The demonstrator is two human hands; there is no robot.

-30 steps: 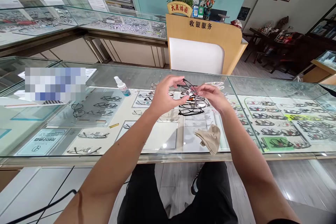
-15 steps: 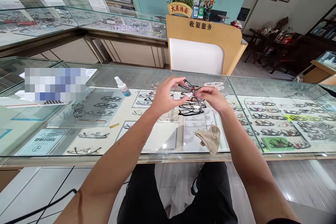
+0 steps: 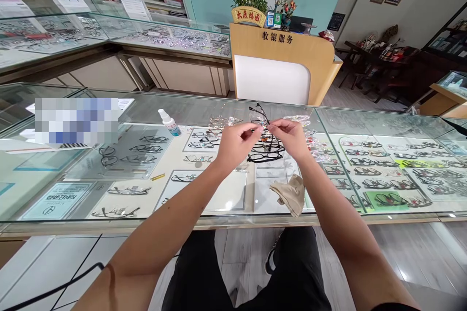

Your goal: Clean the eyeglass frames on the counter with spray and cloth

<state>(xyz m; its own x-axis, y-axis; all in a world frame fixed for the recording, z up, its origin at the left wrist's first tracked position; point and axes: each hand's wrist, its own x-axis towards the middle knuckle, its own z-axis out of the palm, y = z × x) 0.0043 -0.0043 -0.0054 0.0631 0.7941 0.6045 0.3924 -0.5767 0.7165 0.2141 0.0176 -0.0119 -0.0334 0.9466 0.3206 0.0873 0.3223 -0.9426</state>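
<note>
A pair of dark-framed glasses is held up above the glass counter, its temples pointing up and away. My left hand pinches it from the left, and my right hand pinches it from the right, fingertips almost meeting. The fingers hide part of the frame. Just below the hands, black glasses lie inside the case or on its top; I cannot tell which. A crumpled beige cloth rests on the glass near my right forearm.
A white spray bottle stands on the counter to the left, with a small yellow stick nearer. Papers, blurred in part, lie at far left. Rows of glasses fill the case at right. A wooden cashier desk stands beyond.
My left hand has closed from a spread grip to a pinch on the glasses, meeting my right hand. The glasses have turned, and their temples now point upward.
</note>
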